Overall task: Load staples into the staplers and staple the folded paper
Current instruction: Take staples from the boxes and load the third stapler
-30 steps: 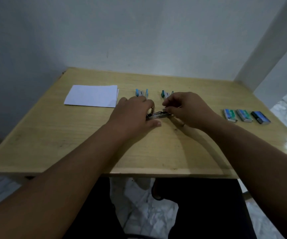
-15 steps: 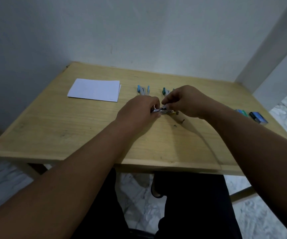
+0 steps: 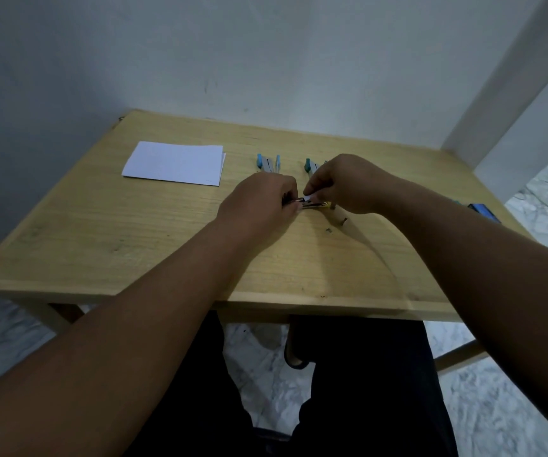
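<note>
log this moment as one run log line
left hand: holds stapler | right hand: pinches at stapler | folded paper: untouched

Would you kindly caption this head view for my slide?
Both hands work a small stapler beside folded paper.

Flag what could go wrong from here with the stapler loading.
Both the left hand and right hand crowd the small open stapler, so a staple strip could slip or misfeed. Loose bits already lie on the table; more may scatter. Dim light hides detail.
</note>
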